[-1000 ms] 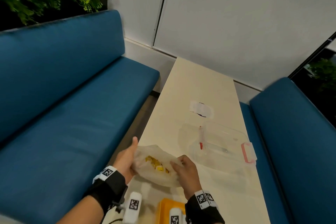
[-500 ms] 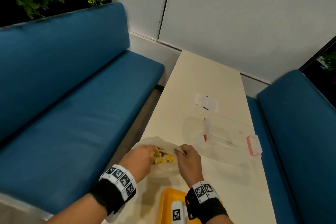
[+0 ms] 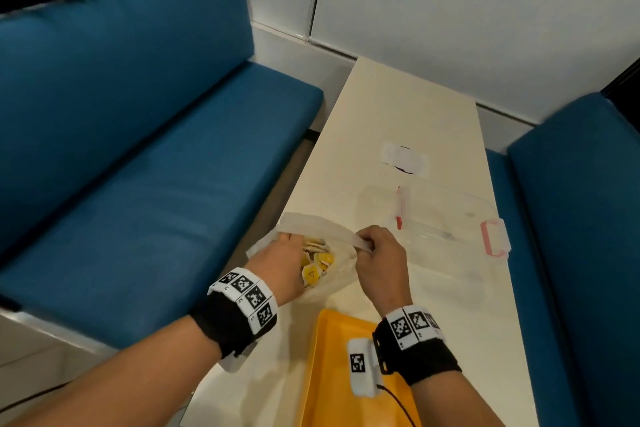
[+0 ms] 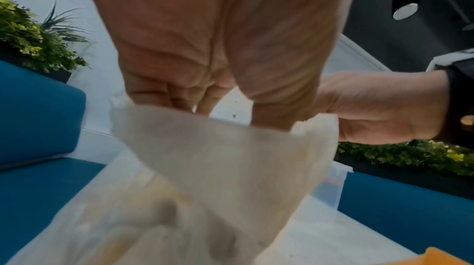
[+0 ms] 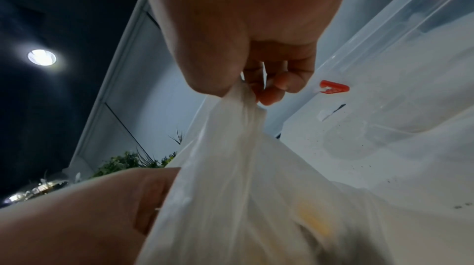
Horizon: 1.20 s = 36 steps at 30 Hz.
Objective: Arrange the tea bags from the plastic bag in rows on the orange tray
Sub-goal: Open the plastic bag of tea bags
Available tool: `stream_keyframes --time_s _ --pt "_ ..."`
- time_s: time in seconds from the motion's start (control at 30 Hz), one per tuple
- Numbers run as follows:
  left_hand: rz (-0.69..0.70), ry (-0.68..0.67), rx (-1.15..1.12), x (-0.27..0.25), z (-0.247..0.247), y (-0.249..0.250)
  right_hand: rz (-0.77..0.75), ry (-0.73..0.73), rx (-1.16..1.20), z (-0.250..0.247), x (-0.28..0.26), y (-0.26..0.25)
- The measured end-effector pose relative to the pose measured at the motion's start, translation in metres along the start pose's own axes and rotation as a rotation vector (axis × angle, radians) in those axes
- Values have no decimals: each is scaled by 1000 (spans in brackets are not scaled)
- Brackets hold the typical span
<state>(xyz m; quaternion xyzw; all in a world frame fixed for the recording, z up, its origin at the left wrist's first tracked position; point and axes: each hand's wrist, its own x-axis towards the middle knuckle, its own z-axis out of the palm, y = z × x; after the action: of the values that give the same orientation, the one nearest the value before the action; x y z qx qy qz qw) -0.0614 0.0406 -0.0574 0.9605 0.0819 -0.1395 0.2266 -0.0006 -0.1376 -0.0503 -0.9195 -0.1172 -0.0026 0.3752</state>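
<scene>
On the table (image 3: 398,114), right hand (image 3: 381,260) pinches plastic bag (image 3: 332,274) (left inside).

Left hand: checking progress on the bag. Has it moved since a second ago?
Yes. The left hand went from outside the plastic bag into its mouth, toward the tea bags.

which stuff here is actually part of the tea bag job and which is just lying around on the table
Part of the job:
- translucent white plastic bag, rim pinched by right hand
- yellow tea bags inside it
- flat orange plastic tray
- left hand, reaching into the bag

Just lying about:
- clear plastic lidded box with pink latch
- white paper label on the cream table
</scene>
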Motion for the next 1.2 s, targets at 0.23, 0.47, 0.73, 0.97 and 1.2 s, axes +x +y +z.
stream_keyframes --time_s 0.23,0.47,0.73,0.97,1.2 --pt "333 -73 222 20 6 23 -21 -75 9 -6 2 -7" --pt "274 -344 448 47 31 22 -15 -74 15 -7 -8 -9" --pt "303 -254 374 51 47 12 -21 -71 0 -9 -12 -11" --pt "277 -183 277 55 55 11 3 -66 2 -11 -15 -10" --pt "304 -166 158 51 40 8 22 -40 22 -14 -13 -6"
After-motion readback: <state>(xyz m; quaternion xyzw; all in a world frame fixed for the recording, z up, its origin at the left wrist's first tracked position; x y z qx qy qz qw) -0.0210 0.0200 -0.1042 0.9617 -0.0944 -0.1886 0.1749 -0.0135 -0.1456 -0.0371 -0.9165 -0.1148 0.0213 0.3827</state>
